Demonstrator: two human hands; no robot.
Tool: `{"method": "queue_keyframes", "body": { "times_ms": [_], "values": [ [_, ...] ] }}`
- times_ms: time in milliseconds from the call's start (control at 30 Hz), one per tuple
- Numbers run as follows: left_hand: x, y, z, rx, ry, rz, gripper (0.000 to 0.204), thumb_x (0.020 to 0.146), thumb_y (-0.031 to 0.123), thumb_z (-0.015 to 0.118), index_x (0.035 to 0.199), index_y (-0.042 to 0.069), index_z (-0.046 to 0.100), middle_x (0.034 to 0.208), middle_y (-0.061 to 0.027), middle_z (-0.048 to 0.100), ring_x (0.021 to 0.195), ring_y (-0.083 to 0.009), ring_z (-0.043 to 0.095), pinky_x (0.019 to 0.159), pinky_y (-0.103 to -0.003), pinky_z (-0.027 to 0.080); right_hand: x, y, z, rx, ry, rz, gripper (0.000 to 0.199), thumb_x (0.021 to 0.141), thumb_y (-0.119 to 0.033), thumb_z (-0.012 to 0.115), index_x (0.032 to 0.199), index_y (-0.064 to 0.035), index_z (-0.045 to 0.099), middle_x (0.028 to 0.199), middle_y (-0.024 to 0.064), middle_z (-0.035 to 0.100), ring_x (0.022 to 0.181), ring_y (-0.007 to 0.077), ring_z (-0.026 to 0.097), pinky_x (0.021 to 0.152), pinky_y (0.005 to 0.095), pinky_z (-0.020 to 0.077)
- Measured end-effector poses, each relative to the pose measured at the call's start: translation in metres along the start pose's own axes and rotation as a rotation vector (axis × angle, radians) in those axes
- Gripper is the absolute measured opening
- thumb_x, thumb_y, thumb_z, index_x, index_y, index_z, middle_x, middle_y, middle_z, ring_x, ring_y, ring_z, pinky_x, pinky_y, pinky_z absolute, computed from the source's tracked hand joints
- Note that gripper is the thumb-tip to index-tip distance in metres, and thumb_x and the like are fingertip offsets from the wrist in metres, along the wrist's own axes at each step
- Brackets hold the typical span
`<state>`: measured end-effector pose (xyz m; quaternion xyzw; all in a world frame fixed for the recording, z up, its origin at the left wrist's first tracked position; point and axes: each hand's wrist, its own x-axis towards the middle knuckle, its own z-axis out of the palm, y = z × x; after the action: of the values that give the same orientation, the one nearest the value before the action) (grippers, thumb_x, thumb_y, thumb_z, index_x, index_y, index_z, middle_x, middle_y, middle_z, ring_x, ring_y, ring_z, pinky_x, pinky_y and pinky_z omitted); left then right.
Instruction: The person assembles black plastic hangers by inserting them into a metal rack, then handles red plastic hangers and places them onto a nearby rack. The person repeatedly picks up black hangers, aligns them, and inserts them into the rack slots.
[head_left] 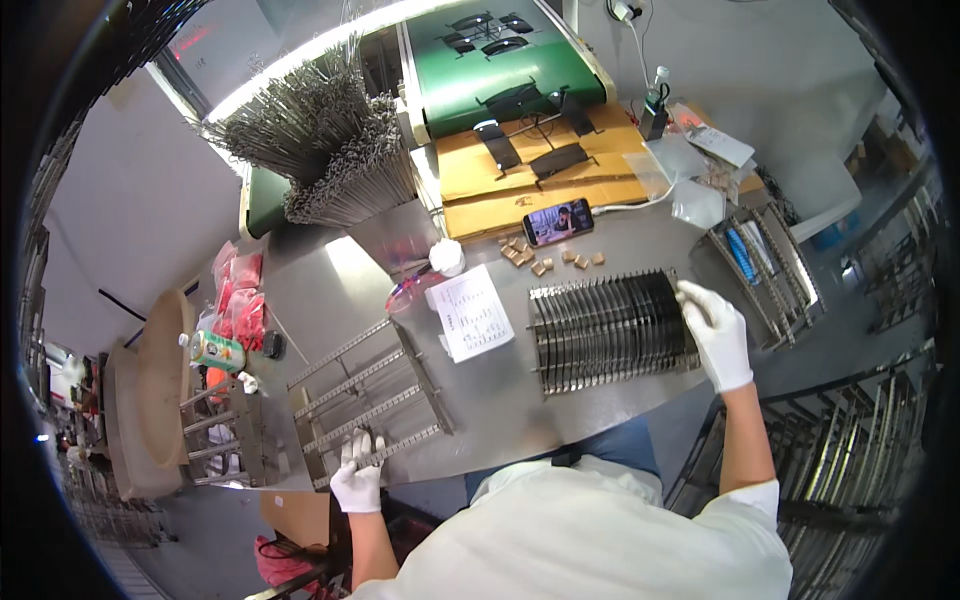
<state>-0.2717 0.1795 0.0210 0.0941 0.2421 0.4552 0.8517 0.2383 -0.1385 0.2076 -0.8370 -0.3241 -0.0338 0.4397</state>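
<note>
My left hand [357, 478], in a white glove, has its fingers curled over the near bar of a slotted metal rack [372, 385] on the left of the steel table. Nothing stands in that rack's slots. On the right, a second rack holds a row of thin dark curved plates [610, 330], standing side by side. My right hand [718, 340], also gloved, is at the right end of this row. Its thumb and fingers close at the far right corner, and what lies between them is too small to make out.
Behind the racks lie a paper sheet [470, 315], a phone [558, 222] and several small tan blocks [520, 252]. A dense bundle of wire hooks [340, 150] stands far left. Black parts [535, 130] lie on cardboard before a green conveyor [500, 75]. Another rack [765, 270] stands at right.
</note>
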Motion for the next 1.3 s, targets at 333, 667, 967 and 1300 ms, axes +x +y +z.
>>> {"method": "queue_keyframes", "body": {
  "times_ms": [333,667,967,1300],
  "values": [
    [-0.042,0.016,0.006,0.933,0.358,-0.494,0.065,0.104,0.053,0.054,0.127,-0.008,0.061,0.103,-0.0228,0.074,0.083,-0.0295,0.076,0.067,-0.032,0.060,0.301,0.104,0.193,-0.702,-0.455,-0.528,0.059,0.090,-0.009,0.061,0.147,-0.0205,0.052,0.131,0.0173,0.061,0.121,0.0363,0.059,0.102,0.0448,0.0484],
    [-0.024,-0.032,0.167,1.329,0.017,-0.694,0.058,0.105,0.048,0.054,0.123,-0.006,0.068,0.092,-0.0178,0.076,0.078,-0.0224,0.075,0.069,-0.028,0.058,0.399,0.124,0.271,-0.776,-0.647,-0.524,0.061,0.068,-0.014,0.086,0.125,-0.0136,0.062,0.120,0.0188,0.063,0.109,0.0384,0.064,0.098,0.0431,0.0520],
    [0.082,-0.188,0.233,1.712,-0.462,-0.541,0.052,0.108,0.033,0.053,0.151,0.004,0.047,0.101,-0.0098,0.075,0.083,-0.0167,0.070,0.085,-0.033,0.055,0.319,0.076,0.078,-0.282,-0.376,-0.662,0.060,0.076,-0.013,0.081,0.131,-0.0068,0.059,0.124,0.0190,0.062,0.119,0.0391,0.060,0.104,0.0415,0.0499],
    [0.090,-0.270,0.174,2.080,-0.724,-0.094,0.062,0.108,0.024,0.042,0.161,0.002,0.017,0.091,-0.0363,0.066,0.083,-0.0521,0.066,0.079,-0.058,0.050,0.091,0.066,-0.145,-0.517,-0.139,-0.418,0.073,0.066,0.006,0.078,0.135,-0.0102,0.059,0.133,0.0164,0.058,0.125,0.0395,0.058,0.105,0.0445,0.0483]
  ]
}}
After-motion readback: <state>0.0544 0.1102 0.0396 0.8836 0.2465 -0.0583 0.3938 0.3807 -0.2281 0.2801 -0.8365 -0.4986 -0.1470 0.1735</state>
